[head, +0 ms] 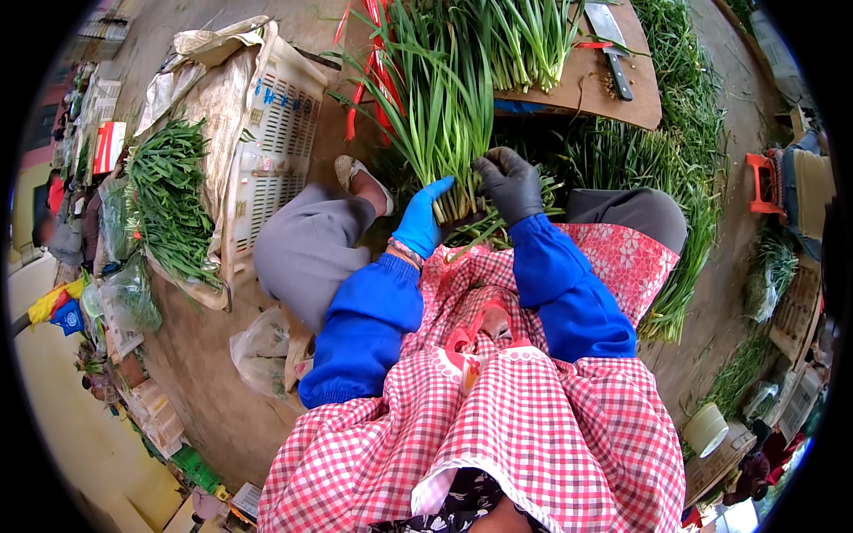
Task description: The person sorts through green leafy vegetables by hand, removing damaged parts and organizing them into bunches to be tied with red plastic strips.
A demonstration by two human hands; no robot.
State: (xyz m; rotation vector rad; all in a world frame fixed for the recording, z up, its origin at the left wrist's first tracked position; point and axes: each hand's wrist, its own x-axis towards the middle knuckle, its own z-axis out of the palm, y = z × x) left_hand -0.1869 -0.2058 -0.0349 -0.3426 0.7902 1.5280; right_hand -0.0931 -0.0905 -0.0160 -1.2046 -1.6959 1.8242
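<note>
My left hand (424, 212), in a blue glove, grips a bunch of long flat-leaved greens (443, 120), apparently Chinese chives, by its pale stem ends. The bunch rests over my lap, its leaves pointing away from me. At the right side of those stems is my right hand (512, 183) in a dark glove, thumb and fingers drawn together. Whether a stalk is pinched between them is unclear. Beyond, more trimmed greens (533, 50) lie on a brown board (570, 106). A cleaver (610, 46) with a black handle rests at the board's right.
Red ties (378, 80) hang over the board's left edge. A white plastic crate (280, 133) with sacking stands left, tied greens (170, 200) beside it. Loose greens (693, 220) are heaped on the right. A clear plastic bag (263, 353) lies on the floor. An orange stool (763, 186) stands far right.
</note>
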